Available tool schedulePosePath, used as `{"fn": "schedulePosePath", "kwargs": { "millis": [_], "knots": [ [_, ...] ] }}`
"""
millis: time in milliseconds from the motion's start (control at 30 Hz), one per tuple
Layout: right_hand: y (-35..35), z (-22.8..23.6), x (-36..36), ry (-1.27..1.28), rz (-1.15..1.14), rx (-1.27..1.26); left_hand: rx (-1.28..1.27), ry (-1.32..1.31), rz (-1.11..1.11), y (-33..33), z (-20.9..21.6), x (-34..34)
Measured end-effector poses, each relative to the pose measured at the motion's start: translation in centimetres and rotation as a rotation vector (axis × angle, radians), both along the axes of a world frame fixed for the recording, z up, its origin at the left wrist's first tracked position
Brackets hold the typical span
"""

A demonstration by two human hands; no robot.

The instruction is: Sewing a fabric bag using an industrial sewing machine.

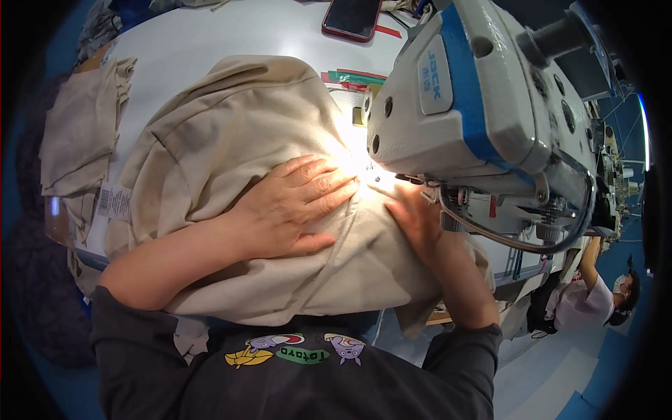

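A large beige garment with long seams lies bunched over the table and hangs down toward my body. My left hand rests flat on it, fingers stretched toward the brightly lit needle area of the sewing machine. On the other side of a seam, my right hand lies on the cloth with its thumb apart. The machine head partly covers its fingers, and glare washes out the stitching spot. A white printed label sticks out at the garment's left edge.
Folded beige pieces are stacked at the left of the white table. A phone lies at the back, near red and green strips. A curved metal bar juts from the machine. At far right, another person wears a mask.
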State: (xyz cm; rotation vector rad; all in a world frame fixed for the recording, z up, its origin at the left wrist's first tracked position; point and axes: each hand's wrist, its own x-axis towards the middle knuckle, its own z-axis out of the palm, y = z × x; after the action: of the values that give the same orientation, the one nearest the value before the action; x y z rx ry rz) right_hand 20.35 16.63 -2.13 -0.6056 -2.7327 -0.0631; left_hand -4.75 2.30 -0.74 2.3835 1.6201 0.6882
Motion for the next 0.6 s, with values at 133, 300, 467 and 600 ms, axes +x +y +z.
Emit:
{"fn": "schedulePosePath", "kwargs": {
  "millis": [133,300,467,600],
  "knots": [
    [-0.4,4.5,2.9,-0.158,-0.086,-0.214,-0.044,0.001,0.046,-0.5,-0.2,-0.1],
    [-3.3,6.8,7.2,-0.076,-0.383,-0.427,-0.049,0.057,0.064,-0.8,-0.6,-0.5],
    [1.3,7.4,3.8,-0.065,-0.413,0.177,0.0,0.087,0.094,-0.3,-0.5,0.5],
    [-3.0,4.0,-1.1,-0.021,0.099,0.107,-0.027,0.15,0.159,-1.4,-1.2,0.9]
  ]
}}
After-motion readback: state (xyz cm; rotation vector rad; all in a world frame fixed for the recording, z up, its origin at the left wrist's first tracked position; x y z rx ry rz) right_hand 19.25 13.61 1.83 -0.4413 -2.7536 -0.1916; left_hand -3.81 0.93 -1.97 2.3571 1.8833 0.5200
